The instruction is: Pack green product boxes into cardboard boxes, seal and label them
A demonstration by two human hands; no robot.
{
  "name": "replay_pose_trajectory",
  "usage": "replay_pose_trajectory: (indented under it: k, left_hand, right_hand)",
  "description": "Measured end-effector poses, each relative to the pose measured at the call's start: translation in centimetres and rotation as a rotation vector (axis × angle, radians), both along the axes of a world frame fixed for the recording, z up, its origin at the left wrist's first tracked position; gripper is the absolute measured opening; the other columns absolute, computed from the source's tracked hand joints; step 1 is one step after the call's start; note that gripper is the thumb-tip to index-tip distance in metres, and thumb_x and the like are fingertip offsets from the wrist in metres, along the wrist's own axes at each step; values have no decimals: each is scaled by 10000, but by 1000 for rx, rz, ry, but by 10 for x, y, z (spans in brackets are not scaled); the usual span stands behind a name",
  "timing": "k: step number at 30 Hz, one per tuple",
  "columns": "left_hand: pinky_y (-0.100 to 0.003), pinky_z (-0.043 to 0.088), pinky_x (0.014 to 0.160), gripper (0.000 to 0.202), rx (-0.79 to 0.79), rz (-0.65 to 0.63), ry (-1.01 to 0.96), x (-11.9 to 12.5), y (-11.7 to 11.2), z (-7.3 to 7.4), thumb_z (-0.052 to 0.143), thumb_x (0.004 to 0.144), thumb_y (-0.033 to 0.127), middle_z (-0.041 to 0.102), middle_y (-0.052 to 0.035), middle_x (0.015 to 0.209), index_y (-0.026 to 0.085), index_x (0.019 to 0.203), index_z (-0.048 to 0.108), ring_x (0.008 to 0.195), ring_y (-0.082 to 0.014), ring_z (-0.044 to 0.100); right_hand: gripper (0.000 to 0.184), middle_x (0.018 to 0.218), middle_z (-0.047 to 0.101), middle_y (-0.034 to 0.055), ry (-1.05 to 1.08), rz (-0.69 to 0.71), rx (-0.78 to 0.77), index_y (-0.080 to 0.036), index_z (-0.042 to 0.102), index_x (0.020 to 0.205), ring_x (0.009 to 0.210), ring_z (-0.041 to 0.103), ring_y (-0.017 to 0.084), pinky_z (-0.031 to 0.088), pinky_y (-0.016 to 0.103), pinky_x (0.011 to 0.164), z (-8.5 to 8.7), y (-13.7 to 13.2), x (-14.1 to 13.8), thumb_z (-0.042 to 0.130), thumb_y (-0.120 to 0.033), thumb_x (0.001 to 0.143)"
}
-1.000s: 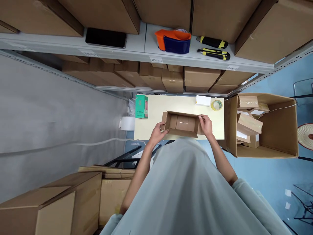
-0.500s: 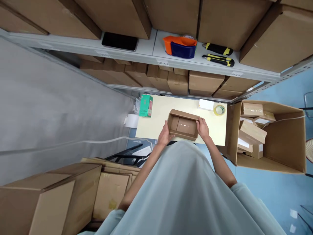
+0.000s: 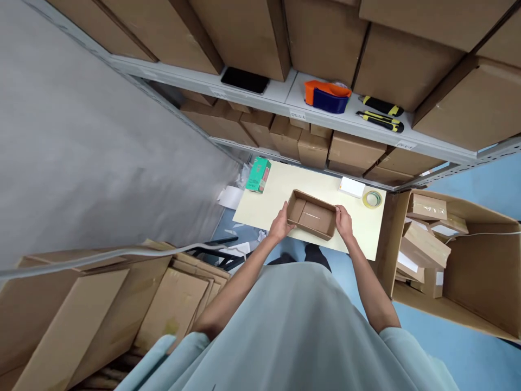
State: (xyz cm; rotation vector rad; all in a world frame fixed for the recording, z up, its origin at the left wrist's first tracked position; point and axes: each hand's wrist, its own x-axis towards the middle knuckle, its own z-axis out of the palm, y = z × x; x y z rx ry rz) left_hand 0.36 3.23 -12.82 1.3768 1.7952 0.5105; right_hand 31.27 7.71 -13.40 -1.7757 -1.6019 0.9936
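A small open cardboard box [image 3: 312, 214] is held between my two hands over the front part of the pale yellow table [image 3: 277, 187]. Its open top faces up and no contents show inside. My left hand [image 3: 280, 222] grips its left end, thumb along the near side. On the right end my right hand [image 3: 344, 221] is closed over the wall. Toward the back of the table are a green box [image 3: 258, 175] at the left, a white box [image 3: 351, 187] at the right, and a roll of yellowish tape [image 3: 372, 199] beside that.
Above the table, a grey shelf [image 3: 299, 89] bears a phone [image 3: 245, 80], an orange and blue tape dispenser [image 3: 328, 96], two utility knives [image 3: 380, 120] and large cartons. A big open carton [image 3: 480, 271] with small packed boxes stands right. Flattened cardboard [image 3: 173, 304] leans at lower left; a white cable [image 3: 122, 253] crosses there.
My view has shifted and turned, so the shelf and table appear tilted. The box's raised far flap now stands in line with the other walls. Both hands still hold the box.
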Motion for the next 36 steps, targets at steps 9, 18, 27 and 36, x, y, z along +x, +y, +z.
replay_pose_trajectory:
  k: [9, 18, 27, 36]
  left_hand:
    - [-533, 541, 1209, 1302, 147, 279, 23, -46, -117, 51, 994, 709, 186, 599, -239, 1640, 210, 1807, 295, 1514, -463, 617]
    - [-518, 526, 1232, 1312, -2, 813, 124, -133, -328, 106, 1017, 761, 304, 545, -239, 1716, 225, 1820, 246, 1578, -464, 567]
    - [-574, 540, 1253, 1171, 32, 1320, 145, -150, -477, 97, 967, 809, 246, 546, -262, 1707, 197, 1781, 316, 1609, -464, 537]
    - [-602, 484, 1317, 1147, 135, 1508, 190, -185, -482, 79, 931, 827, 226, 534, -232, 1733, 221, 1783, 297, 1651, -439, 490]
  right_hand:
    - [695, 1202, 823, 182, -4, 181, 131, -203, 737, 1232, 1026, 756, 342, 583, 468, 963, 65, -32, -71, 323, -744, 1097]
    - [665, 1140, 813, 136, 33, 681, 188, -185, 724, 1258, 896, 696, 250, 535, 372, 864, 124, -116, -275, 416, -747, 1081]
    - [691, 1045, 810, 116, 57, 1114, 165, -176, 724, 1284, 816, 673, 252, 540, 370, 841, 122, -225, -440, 401, -755, 1088]
    - [594, 1221, 824, 147, 68, 1279, 112, -177, 710, 1306, 879, 698, 250, 564, 378, 933, 109, -235, -543, 422, -660, 1117]
